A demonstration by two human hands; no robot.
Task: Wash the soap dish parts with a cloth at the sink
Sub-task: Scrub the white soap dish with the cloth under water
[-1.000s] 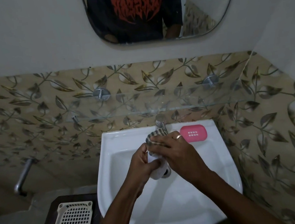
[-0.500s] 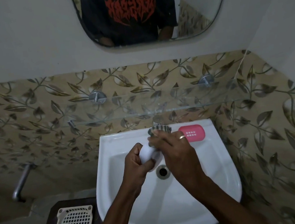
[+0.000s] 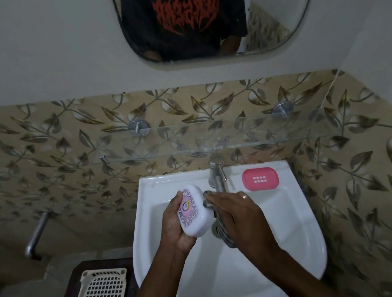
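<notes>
While our left grip (image 3: 177, 227) curls round the white soap dish lid (image 3: 194, 210) over the sink (image 3: 305, 246), the lid's long axis runs away from us, patterned face up. Just right of it our right grip (image 3: 239, 214) pinches the striped cloth (image 3: 222, 234), bunched at the lid's right edge — so we judge the wipe sweeps leftward. Beyond that grip the pink tray (image 3: 260, 179) lies on the rim.

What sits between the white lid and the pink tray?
Head view: the tap and the right hand gripping the striped cloth, between white lid and pink tray.
</notes>
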